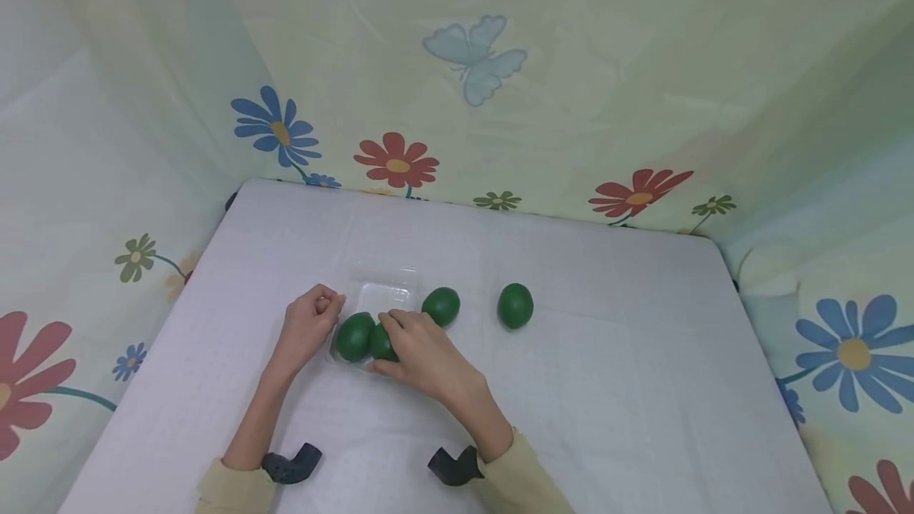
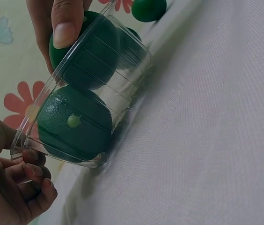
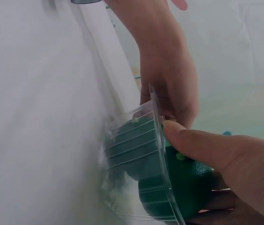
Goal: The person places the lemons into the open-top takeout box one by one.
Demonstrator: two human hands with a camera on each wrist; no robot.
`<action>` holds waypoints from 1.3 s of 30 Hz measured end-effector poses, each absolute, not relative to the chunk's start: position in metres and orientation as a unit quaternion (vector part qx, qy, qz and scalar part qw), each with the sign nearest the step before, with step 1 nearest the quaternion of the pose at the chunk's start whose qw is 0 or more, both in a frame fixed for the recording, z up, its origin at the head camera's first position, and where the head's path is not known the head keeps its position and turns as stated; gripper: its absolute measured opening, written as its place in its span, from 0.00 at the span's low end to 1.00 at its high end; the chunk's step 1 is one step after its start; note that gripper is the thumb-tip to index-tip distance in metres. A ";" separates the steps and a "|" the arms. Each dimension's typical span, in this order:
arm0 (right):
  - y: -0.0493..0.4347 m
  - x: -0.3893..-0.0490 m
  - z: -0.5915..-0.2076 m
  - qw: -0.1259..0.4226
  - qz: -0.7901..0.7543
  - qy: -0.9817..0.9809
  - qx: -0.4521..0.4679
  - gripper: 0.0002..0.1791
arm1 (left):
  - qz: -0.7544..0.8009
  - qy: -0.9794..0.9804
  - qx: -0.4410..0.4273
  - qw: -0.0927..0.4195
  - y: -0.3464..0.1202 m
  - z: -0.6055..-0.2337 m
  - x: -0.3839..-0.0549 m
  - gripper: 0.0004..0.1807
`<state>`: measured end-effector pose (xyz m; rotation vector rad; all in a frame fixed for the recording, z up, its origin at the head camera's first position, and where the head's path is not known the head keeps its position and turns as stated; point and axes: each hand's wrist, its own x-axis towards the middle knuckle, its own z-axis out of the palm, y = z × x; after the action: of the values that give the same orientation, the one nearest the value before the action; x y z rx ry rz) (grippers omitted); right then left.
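A clear plastic box (image 1: 383, 294) stands on the table. At its left side my left hand (image 1: 309, 322) pinches the rim between thumb and finger, the other fingers curled beneath. One green lime (image 2: 74, 123) sits in the box at the end by that hand. Beside it, my right hand (image 1: 426, 351) grips a second lime (image 3: 188, 180) from above, inside the box, its thumb at the rim. A third lime (image 1: 440, 306) is by the box's right side, and another lime (image 1: 516, 306) lies farther right on the table.
A white cloth covers the table (image 1: 628, 371). Flower-printed curtains (image 1: 557, 125) hang behind it and on both sides. A black curved piece (image 1: 294, 465) is at the left wrist, and a similar one (image 1: 454, 466) at the right wrist.
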<state>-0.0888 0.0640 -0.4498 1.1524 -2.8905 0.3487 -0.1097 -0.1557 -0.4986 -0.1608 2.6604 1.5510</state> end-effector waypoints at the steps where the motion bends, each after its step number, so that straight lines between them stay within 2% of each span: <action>1: 0.064 -0.089 -0.451 0.007 0.110 -0.923 0.368 0.39 | 0.502 0.863 -0.052 0.029 -0.156 -0.499 -0.110 0.14; 13: 0.067 -0.088 -0.454 0.009 0.090 -0.930 0.357 0.39 | 0.506 0.861 -0.049 0.028 -0.155 -0.502 -0.109 0.14; 20: 0.073 -0.090 -0.456 0.009 0.142 -0.922 0.361 0.37 | 0.507 0.860 -0.050 0.030 -0.154 -0.502 -0.109 0.13; 33: 0.102 -0.088 -0.438 0.060 0.194 -0.915 0.348 0.31 | 0.507 0.861 -0.042 0.021 -0.156 -0.500 -0.113 0.14; 39: 0.118 -0.081 -0.431 0.066 0.208 -0.915 0.339 0.27 | 0.510 0.858 -0.050 0.031 -0.158 -0.500 -0.109 0.14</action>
<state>-0.0811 0.1178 -0.4305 1.0237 -2.7594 0.6271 -0.1095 -0.1581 -0.4995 -0.1546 2.6447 1.5705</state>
